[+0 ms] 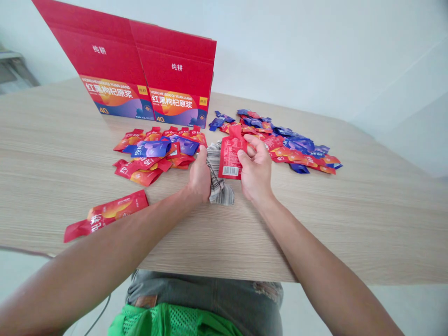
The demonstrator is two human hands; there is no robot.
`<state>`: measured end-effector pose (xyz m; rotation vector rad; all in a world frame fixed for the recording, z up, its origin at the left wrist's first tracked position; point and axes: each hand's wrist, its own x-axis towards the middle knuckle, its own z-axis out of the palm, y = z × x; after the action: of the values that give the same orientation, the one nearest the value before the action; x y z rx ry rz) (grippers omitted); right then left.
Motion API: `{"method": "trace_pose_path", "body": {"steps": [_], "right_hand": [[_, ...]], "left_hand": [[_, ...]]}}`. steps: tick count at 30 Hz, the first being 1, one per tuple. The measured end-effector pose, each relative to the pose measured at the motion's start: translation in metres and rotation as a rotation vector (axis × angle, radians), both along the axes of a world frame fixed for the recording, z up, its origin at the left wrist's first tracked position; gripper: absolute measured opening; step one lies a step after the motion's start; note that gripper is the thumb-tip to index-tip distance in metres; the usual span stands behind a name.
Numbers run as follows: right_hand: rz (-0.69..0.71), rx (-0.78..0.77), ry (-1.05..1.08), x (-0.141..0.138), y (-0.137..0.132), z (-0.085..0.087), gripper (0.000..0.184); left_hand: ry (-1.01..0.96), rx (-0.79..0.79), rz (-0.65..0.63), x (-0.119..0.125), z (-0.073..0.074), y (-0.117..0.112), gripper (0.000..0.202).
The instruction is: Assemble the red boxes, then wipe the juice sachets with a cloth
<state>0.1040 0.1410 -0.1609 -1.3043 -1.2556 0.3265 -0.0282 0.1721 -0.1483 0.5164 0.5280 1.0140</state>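
Note:
My right hand (257, 170) is closed on a red sachet (230, 156), held upright above the wooden table (315, 224), barcode side toward me. My left hand (199, 177) grips a striped grey cloth (219, 186) pressed against the sachet's left side. Both hands meet over the table's middle, between two heaps of sachets.
A pile of red and blue sachets (157, 154) lies to the left, another pile (297, 149) to the right. One red sachet (107, 214) lies alone near the front left edge. Two red cartons (147, 70) stand at the back. A cable (21, 252) hangs off the front left.

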Motion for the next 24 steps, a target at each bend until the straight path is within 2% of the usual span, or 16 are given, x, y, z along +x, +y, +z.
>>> {"method": "trace_pose_path", "body": {"steps": [3,5,12,19,24], "right_hand": [[-0.089,0.017,-0.178,-0.007,0.001,-0.010,0.051],[-0.112,-0.003,-0.302,-0.013,0.000,-0.014,0.049],[0.092,-0.131,-0.378,-0.034,-0.009,-0.009,0.068],[0.219,-0.186,-0.367,-0.042,-0.025,0.007,0.064],[0.294,-0.179,-0.392,-0.042,-0.032,0.014,0.076]], "left_hand": [[-0.020,-0.068,-0.066,0.002,0.006,-0.008,0.058],[-0.034,-0.076,-0.053,0.002,0.006,-0.009,0.055],[0.005,-0.047,0.027,-0.005,-0.002,-0.004,0.048],[0.039,-0.047,0.086,-0.009,-0.002,0.005,0.051],[0.066,-0.073,0.112,-0.011,0.000,0.012,0.052]]}}
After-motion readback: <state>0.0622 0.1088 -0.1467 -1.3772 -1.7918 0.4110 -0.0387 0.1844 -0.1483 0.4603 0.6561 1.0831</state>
